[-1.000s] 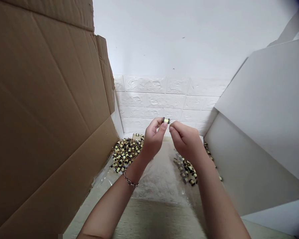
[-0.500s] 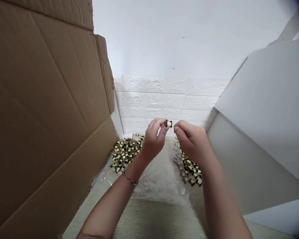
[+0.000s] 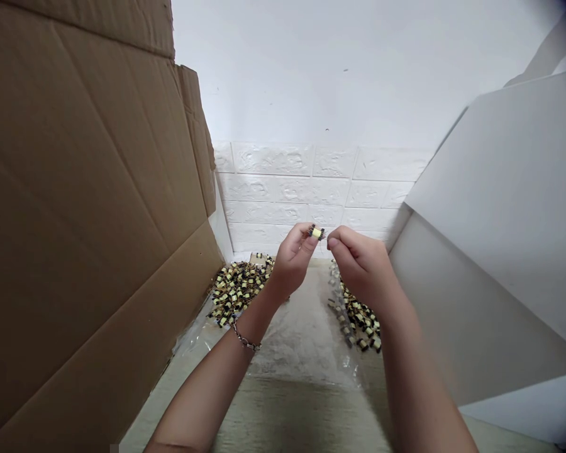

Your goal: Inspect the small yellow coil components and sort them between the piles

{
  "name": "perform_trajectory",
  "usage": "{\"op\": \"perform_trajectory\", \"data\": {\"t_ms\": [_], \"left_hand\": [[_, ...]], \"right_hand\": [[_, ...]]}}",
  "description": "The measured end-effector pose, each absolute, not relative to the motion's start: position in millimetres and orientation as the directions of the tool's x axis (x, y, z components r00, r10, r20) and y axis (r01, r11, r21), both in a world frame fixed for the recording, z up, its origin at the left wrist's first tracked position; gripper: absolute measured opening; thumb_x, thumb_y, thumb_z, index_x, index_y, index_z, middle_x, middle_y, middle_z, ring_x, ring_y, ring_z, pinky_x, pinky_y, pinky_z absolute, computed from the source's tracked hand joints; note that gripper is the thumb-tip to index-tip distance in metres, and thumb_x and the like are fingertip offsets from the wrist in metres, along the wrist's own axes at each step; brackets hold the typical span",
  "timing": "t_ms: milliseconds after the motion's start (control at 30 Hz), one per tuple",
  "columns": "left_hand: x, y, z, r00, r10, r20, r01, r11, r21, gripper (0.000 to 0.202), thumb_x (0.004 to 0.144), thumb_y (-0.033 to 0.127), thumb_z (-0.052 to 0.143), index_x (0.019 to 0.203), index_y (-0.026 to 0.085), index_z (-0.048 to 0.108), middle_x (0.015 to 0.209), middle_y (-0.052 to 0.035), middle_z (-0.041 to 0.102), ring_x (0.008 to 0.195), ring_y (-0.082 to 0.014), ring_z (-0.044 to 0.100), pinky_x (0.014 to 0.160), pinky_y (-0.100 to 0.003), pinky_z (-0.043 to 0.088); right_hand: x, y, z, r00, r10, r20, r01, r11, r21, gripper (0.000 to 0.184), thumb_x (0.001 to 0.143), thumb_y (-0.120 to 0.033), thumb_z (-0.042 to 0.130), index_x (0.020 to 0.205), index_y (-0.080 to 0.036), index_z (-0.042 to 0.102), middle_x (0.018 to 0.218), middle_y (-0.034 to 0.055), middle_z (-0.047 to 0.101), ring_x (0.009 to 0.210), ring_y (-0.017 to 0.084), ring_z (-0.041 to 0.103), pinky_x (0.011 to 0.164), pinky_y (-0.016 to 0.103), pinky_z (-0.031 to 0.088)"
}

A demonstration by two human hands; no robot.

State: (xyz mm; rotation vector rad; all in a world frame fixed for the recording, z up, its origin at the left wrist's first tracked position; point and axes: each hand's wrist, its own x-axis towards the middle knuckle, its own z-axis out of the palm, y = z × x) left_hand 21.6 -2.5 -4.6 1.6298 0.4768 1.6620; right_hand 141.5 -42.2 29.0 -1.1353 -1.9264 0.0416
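Note:
Between the thumb and fingers of my left hand is a small transformer coil, with a yellow-wrapped middle, black ends and thin pins. My right hand is just to its right, thumb and index finger pinched together beside the pin end. A thin wire seems to hang near that end; whether the right fingers grip it is too small to make out. Beyond my left forearm lies a heap of similar coils. Another heap of coils lies by my right wrist, partly under clear plastic.
A clear plastic bag lies flat on the pale wooden table. A tall brown cardboard panel stands at the left, and white panels stand at the right. Behind is a white brick-patterned wall.
The coil has tilted slightly and shifted a little left in my left fingers. My right hand stays pinched close beside it, moved only slightly left.

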Motion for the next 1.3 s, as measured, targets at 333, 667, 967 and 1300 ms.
{"op": "perform_trajectory", "data": {"t_ms": [333,667,967,1300], "left_hand": [[17.7,0.0,-6.6,0.079,0.691,0.718,-0.082,-0.714,0.696,0.015,0.08,0.03,0.046,0.087,0.02,0.054,0.082,-0.0024,0.052,0.081,-0.0136,0.047,0.078,-0.023,0.035],[11.3,1.1,-5.1,0.152,0.472,0.869,0.349,-0.848,0.4,0.016,0.083,0.027,0.038,0.087,0.021,0.052,0.087,-0.005,0.056,0.084,-0.0166,0.047,0.079,-0.028,0.033],[7.4,2.9,-7.2,0.265,0.381,0.886,0.565,-0.806,0.177,0.019,0.084,0.026,0.034,0.091,0.019,0.05,0.09,-0.007,0.057,0.084,-0.0184,0.046,0.079,-0.03,0.028],[6.2,-10.2,4.1,0.245,0.399,0.884,0.391,-0.875,0.286,0.016,0.083,0.024,0.037,0.089,0.019,0.05,0.09,-0.007,0.056,0.086,-0.0177,0.046,0.08,-0.03,0.031]], "right_hand": [[141.8,-42.4,28.4,-0.198,0.71,0.675,0.705,0.582,-0.405,0.019,0.082,-0.022,0.037,0.065,-0.019,0.043,0.054,-0.0044,0.043,0.051,0.008,0.038,0.05,0.019,0.027],[141.0,-42.6,28.8,-0.2,0.72,0.664,0.731,0.561,-0.389,0.02,0.082,-0.022,0.036,0.064,-0.019,0.043,0.055,-0.0036,0.042,0.052,0.009,0.039,0.05,0.021,0.026],[140.6,-42.4,28.5,-0.213,0.724,0.656,0.731,0.564,-0.385,0.02,0.082,-0.02,0.037,0.063,-0.019,0.04,0.054,-0.0048,0.04,0.053,0.008,0.037,0.05,0.02,0.027],[141.5,-45.2,29.8,-0.172,0.676,0.717,0.558,0.666,-0.494,0.02,0.083,-0.02,0.039,0.064,-0.018,0.045,0.056,-0.0045,0.04,0.053,0.008,0.038,0.051,0.019,0.03]]}}
